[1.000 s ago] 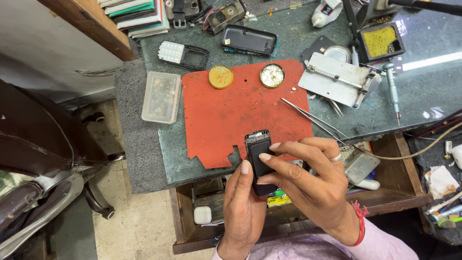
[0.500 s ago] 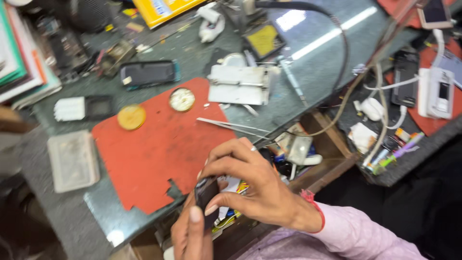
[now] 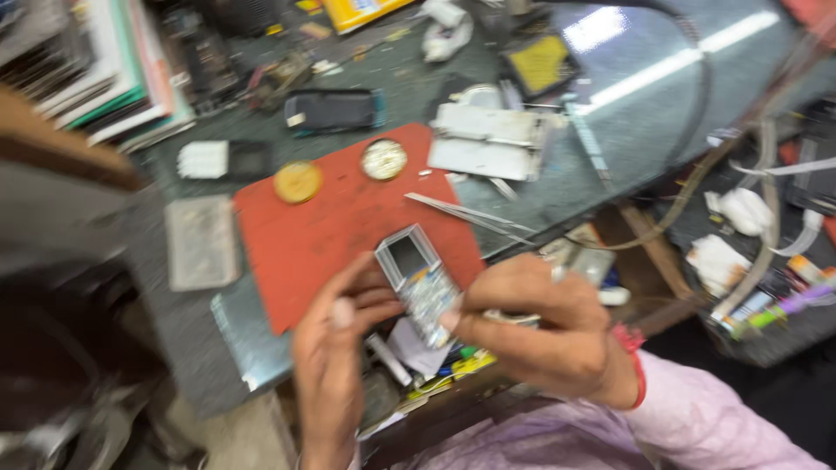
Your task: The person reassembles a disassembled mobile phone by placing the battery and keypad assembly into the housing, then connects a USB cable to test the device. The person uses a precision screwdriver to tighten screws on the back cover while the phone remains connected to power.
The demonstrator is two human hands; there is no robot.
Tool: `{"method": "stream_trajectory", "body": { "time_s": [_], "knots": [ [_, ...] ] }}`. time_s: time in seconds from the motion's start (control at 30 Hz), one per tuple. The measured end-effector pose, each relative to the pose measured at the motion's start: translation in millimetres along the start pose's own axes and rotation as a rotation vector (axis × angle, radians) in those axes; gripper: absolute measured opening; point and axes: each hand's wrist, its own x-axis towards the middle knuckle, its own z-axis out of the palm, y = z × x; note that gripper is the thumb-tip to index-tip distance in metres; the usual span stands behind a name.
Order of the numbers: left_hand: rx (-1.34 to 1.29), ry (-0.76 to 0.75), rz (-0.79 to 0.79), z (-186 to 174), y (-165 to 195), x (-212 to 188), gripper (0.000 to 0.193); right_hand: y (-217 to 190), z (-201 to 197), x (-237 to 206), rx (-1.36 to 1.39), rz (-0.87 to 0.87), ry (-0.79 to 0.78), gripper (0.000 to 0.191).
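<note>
Left hand [image 3: 335,348] and right hand [image 3: 531,326] both grip small silver phone [image 3: 418,283], held above tabletop [image 3: 627,130] edge, screen side up. Casing appears on; work looks unfinished. Beyond: red mat [image 3: 340,226], tweezers [image 3: 470,213], two round tins [image 3: 298,182] unused.

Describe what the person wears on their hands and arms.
Both hands are bare, with no gloves. The right hand has a red band around the wrist and a pale pink sleeve behind it. The left hand shows no band; its forearm is uncovered as far as the picture's edge.
</note>
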Motion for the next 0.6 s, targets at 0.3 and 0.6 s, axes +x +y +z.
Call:
{"method": "stream_trajectory", "body": {
  "time_s": [0.3, 0.6],
  "knots": [
    [-0.208, -0.076, 0.045, -12, 5, 62, 0.026, 47, 49, 34, -0.127, -0.059, -0.044, 0.031],
    [-0.155, -0.023, 0.097, -31, -4, 94, 0.020, 71, 86, 51, 0.731, 0.808, 0.004, 0.029]
  ]
}}
